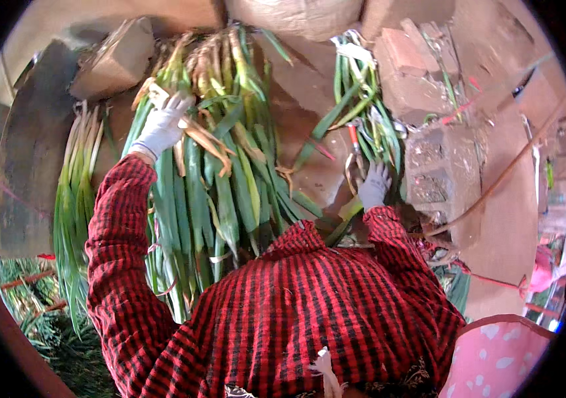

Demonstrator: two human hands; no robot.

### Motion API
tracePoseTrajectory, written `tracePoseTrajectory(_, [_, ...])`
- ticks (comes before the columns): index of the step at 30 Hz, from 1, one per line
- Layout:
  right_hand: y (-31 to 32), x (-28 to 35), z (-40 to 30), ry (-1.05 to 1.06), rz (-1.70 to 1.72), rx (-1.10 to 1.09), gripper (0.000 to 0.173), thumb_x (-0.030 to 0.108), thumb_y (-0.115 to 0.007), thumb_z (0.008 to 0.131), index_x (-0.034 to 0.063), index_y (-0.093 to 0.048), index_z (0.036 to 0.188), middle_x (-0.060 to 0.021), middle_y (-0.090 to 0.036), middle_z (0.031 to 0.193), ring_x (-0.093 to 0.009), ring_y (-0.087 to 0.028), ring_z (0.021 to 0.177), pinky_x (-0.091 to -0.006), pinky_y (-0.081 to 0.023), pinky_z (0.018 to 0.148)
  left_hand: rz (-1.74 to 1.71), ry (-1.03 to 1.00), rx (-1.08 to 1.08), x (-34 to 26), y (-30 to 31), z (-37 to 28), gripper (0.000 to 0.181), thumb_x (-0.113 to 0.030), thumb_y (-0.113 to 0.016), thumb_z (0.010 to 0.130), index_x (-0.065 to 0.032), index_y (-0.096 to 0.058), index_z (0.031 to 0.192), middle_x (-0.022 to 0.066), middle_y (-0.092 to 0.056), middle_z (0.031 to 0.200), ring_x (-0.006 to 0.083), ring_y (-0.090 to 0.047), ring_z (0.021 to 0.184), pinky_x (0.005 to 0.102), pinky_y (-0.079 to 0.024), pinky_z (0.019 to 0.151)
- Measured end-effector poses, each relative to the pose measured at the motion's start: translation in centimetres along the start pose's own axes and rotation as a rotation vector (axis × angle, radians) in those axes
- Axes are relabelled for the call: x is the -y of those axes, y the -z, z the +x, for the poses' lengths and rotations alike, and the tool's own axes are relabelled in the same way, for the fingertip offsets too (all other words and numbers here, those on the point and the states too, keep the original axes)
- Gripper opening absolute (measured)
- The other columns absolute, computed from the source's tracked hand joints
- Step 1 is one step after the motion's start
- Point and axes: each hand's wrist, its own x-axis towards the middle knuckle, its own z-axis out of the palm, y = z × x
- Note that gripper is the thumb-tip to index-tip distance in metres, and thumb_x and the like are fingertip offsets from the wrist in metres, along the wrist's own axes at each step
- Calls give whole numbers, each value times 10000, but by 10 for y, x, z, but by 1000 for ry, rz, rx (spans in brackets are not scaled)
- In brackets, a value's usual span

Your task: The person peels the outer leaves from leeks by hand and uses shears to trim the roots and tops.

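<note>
My left hand (161, 122), in a white knit glove, rests on the upper part of a wide pile of large green onions (223, 189). Dry tan leaves (208, 142) stick out beside its fingers; whether it grips them is unclear. My right hand (375, 184), in a pale glove, has its fingers spread over leaves at the lower end of a smaller bunch of green onions (367, 99). Just beyond that hand lies a hand tool with a red part (353, 135), perhaps shears, partly hidden by leaves.
A separate onion bunch (76, 184) lies at the left beside a dark curved board (34, 154). Concrete or brick blocks stand at upper left (114, 59) and right (432, 169). A pale sack (295, 17) is at the top; a pink spotted cloth (499, 358) is at lower right.
</note>
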Motion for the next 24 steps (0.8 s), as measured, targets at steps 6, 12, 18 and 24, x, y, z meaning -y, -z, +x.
tracePoseTrajectory(6, [-32,-31,22,197,260,141,614,286,-731,812,55,-501,1332,-215,-564,1256,-422,-545,1155,-475,-430,1017,617,113,252,-61,38,93,185,-190,-584,855,-52,-700,898,171,-692,891,360,-676,857,451,-552,752])
tracePoseTrajectory(12, [-68,-31,65,151,503,42,261,146,-670,696,13,-630,917,-233,-638,965,-440,-596,960,-501,-470,861,156,114,-215,-135,119,242,296,-258,-702,861,-47,-689,1067,178,-710,1007,265,-674,890,363,-531,823])
tracePoseTrajectory(18, [-12,-51,27,-177,1556,362,128,48,-646,797,27,-610,918,-22,-584,764,-120,-540,555,-291,-427,491,22,152,155,-198,-36,246,510,-435,-713,821,-99,-656,1201,112,-693,1150,344,-637,1067,393,-493,947])
tracePoseTrajectory(24, [-4,-53,10,68,1306,275,416,-7,-616,839,-9,-607,1255,-24,-636,934,-118,-575,780,-272,-491,712,483,-13,394,-173,-203,112,313,-407,-615,871,-124,-745,907,76,-733,953,286,-665,1005,677,-235,1082])
